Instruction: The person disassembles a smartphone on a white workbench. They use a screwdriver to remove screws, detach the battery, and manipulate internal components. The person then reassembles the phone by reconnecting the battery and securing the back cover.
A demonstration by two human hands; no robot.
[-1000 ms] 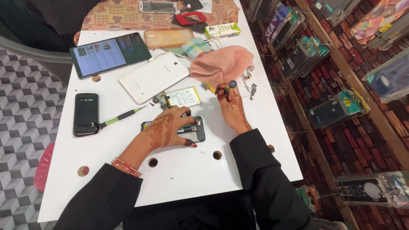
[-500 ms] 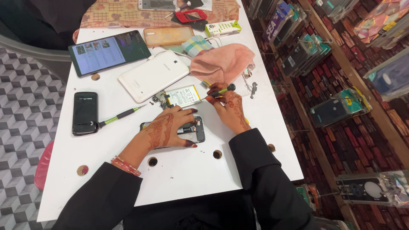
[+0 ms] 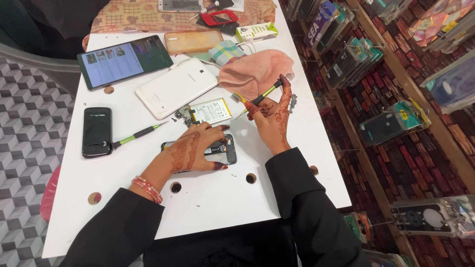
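Since half a second earlier, the right hand [image 3: 271, 116] has lifted off the desk [image 3: 208, 198] and turned its palm inward, so the screwdriver [image 3: 258, 99] it carries now slants up and away, black cap toward the pink cloth [image 3: 255, 71], tip pointing down and left. Its grip is closed on that screwdriver, pinched between thumb and fingers. The left hand [image 3: 190, 148] has barely shifted: it lies flat, fingers spread, pressing on the opened phone [image 3: 220, 151], whose dark inner frame shows just right of the fingertips. That grip is wide and flat, holding the phone down rather than wrapping it.

Just beyond the left hand lies a loose battery [image 3: 210, 111], pale with a label, with small dark parts touching its left edge. A second screwdriver [image 3: 138, 133], green and black, lies on the desk to the left, its handle close to a black phone [image 3: 96, 131] lying face up. Farther back sit a white tablet [image 3: 175, 89] face down and a dark tablet [image 3: 123, 59] with its screen lit. Beyond those are a tan phone case [image 3: 193, 42], a folded checked cloth [image 3: 225, 52], and a small green and white box [image 3: 256, 32]; what the box holds cannot be seen. A red phone [image 3: 220, 17] rests at the far edge.

Round holes [image 3: 251, 178] pierce the desk near the person's black sleeves. To the right, shelves [image 3: 396, 123] carry packaged phone cases in clear wrappers.
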